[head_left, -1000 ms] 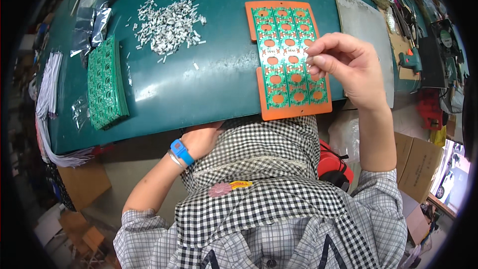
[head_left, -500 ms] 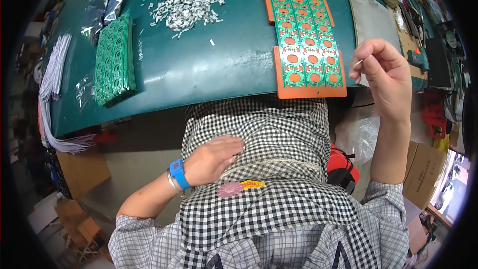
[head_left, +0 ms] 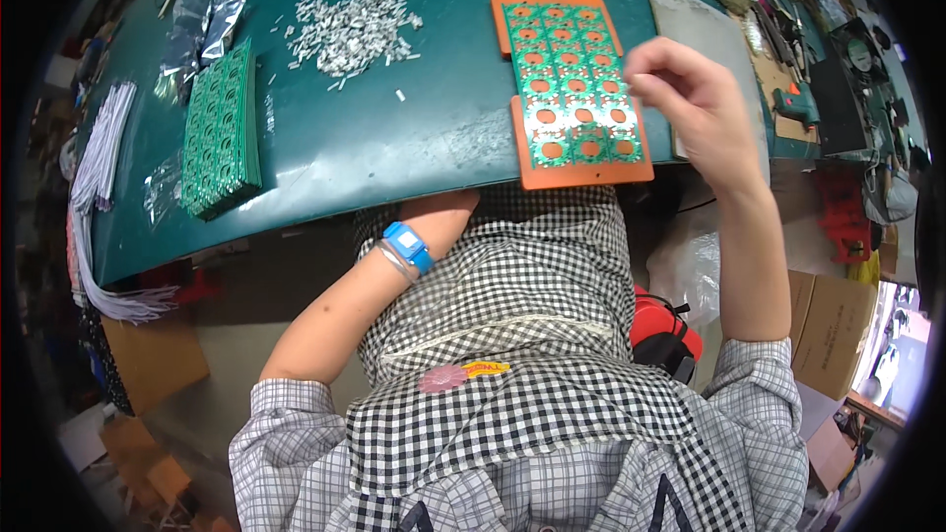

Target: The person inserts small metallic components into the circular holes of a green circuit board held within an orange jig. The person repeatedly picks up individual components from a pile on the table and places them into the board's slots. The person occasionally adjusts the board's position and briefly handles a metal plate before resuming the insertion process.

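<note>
A green circuit board panel [head_left: 576,86] with rows of oval cut-outs lies on an orange fixture plate [head_left: 581,175] at the table's near edge. My right hand [head_left: 695,108] is raised at the panel's right side, thumb and forefinger closed in a pinch. What sits between the fingertips is too small to make out now. My left hand [head_left: 448,215] reaches under the table edge, so its fingers are hidden. A blue watch is on that wrist. Left of the panel, a heap of small white parts [head_left: 350,32] is spread out, with a few strays around it.
A stack of green circuit boards [head_left: 222,133] stands at the left, beside silvery bags [head_left: 212,25] and a bundle of white wires [head_left: 99,158]. To the right lie a grey flat board [head_left: 709,39] and assorted tools. A cardboard box [head_left: 833,330] stands below right.
My left hand has gone from my lap up and under the table edge. My right hand has moved left and up, closer to the panel. The whole view has shifted a little.
</note>
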Motion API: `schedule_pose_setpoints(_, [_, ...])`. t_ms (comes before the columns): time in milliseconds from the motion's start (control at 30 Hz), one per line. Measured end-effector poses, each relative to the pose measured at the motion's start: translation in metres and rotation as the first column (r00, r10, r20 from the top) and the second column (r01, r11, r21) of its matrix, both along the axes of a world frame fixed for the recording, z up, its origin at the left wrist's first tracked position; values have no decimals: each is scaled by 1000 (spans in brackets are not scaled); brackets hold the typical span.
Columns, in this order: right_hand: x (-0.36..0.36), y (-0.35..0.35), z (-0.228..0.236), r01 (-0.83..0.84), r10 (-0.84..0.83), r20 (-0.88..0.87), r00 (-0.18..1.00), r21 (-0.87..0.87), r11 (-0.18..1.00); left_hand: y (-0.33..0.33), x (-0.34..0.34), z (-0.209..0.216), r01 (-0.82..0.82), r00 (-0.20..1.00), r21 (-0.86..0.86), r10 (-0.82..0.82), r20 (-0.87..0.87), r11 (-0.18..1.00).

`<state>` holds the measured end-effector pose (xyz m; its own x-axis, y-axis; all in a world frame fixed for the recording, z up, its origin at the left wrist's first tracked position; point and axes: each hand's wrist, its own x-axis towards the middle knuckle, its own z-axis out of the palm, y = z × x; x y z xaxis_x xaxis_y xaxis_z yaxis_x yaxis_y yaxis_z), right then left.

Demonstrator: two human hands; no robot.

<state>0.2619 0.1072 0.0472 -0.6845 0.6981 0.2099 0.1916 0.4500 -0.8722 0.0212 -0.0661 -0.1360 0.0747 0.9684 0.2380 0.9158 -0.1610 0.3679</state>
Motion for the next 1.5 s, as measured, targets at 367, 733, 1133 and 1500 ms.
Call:
schedule_pose_setpoints(367, [-45, 61, -38, 3, -181, 312, 933, 495, 869, 16, 3, -18, -75, 992, -99, 85, 93, 992])
schedule_pose_setpoints(733, [-46, 73, -56, 2, -115, 245, 963, 420, 908, -30, -12, 91, 290, 953, -510, -292, 78, 810])
schedule_pose_setpoints(1133, [-45, 78, -55, 5, -106, 235, 966, 395, 919, 92, -16, 179, 191, 825, 91, -210, 525, 977])
schedule_pose_setpoints(1500, [-47, 77, -56, 3, -88, 167, 982, 452, 892, 122, -2, 135, 118, 249, -181, 147, 957, 976])
